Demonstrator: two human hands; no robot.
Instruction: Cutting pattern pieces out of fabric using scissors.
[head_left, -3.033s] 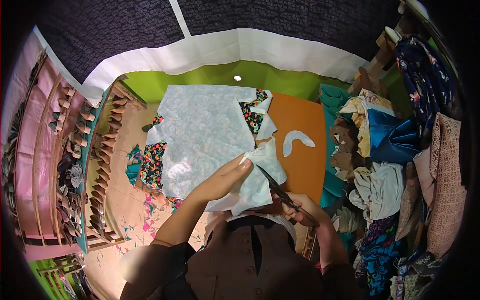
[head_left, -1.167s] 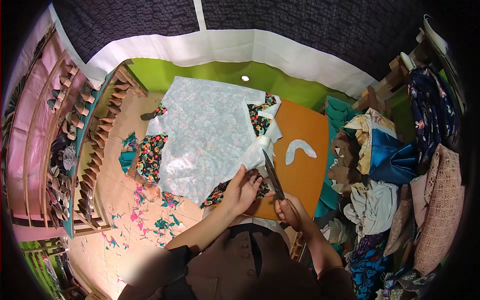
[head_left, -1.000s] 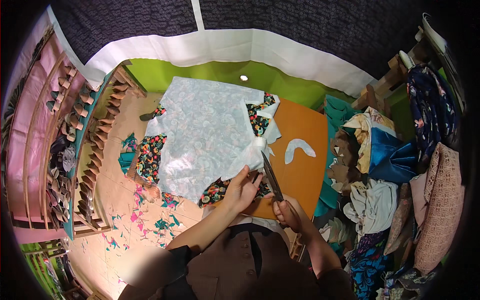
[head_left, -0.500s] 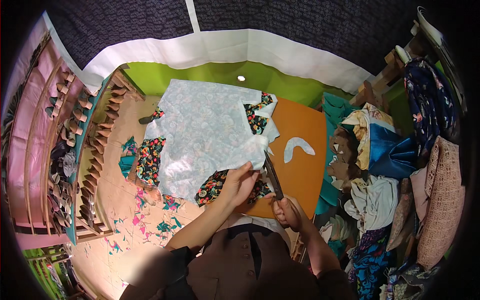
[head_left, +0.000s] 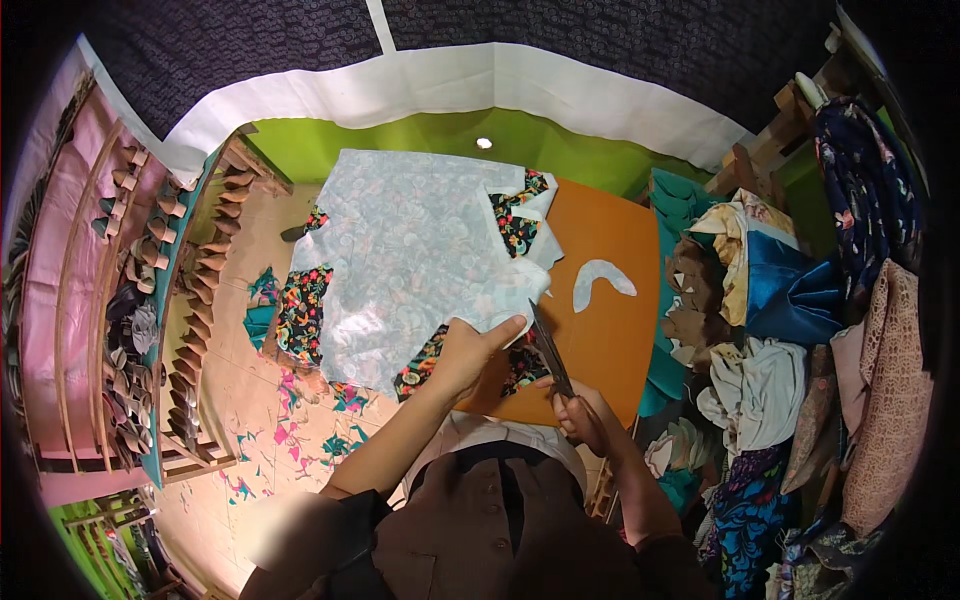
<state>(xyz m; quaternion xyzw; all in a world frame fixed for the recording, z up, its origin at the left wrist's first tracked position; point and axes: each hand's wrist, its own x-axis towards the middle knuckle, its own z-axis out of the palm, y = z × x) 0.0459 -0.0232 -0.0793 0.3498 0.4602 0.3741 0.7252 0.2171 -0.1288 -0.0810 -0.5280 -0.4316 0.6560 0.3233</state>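
Note:
A large piece of floral fabric, pale side up and with black flowered parts turned up at its edges, is spread over an orange-brown tabletop. My left hand pinches the fabric's near edge between thumb and fingers. In my right hand is a pair of dark scissors, its handles wrapped by my fingers. The blades point away from me, their tips at the fabric's right edge just beyond my left thumb. A pale curved cut-out lies on the tabletop, right of the scissors.
Wooden racks with rows of shoes stand on the left. Coloured scraps litter the floor by the table. Heaped cloth fills the right side, beside a blue satin piece. A dark curtain hangs at the back.
My left thumb has shifted slightly right along the fabric edge and lies flatter. The corner by the scissor tips has flopped outward to the right. The scissors stay in my right hand.

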